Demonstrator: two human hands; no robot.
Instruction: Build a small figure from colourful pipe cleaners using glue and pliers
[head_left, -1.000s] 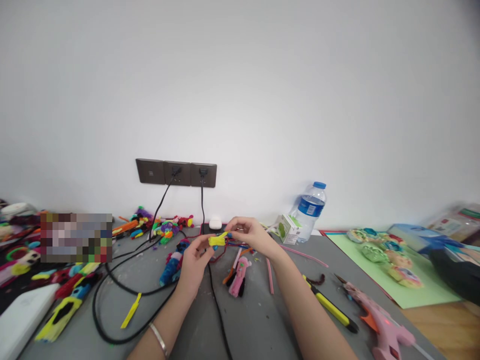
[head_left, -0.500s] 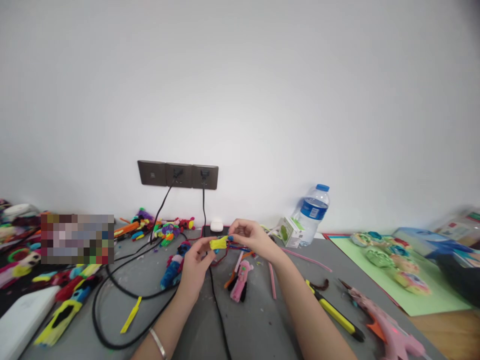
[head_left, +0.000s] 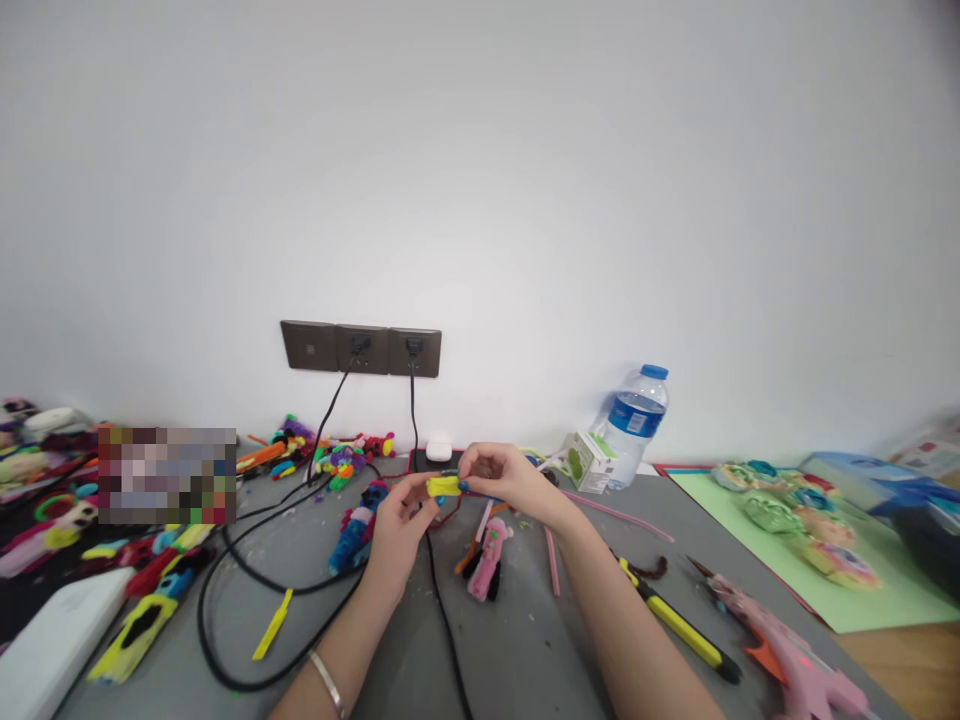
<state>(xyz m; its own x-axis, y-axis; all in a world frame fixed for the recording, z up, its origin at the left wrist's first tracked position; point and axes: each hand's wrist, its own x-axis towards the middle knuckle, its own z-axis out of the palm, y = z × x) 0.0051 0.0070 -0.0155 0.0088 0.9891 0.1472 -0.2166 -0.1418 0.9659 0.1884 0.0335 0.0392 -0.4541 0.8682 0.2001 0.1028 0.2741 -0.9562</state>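
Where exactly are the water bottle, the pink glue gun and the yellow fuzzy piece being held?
water bottle (head_left: 632, 418), head view, on its blue label.
pink glue gun (head_left: 780, 655), head view, on its body.
yellow fuzzy piece (head_left: 443, 486), head view, on its middle, between both hands.

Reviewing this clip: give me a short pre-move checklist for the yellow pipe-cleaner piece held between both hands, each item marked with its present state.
1. Left hand grips the yellow pipe-cleaner piece: ok.
2. Right hand pinches its other end: ok.
3. Piece held above the grey table, clear of the black cable: ok.
4. Pink pipe-cleaner figure lies apart from both hands: ok.
5. Pink glue gun lies away from the right forearm: ok.
6. Whether the wrap is tight: cannot tell.
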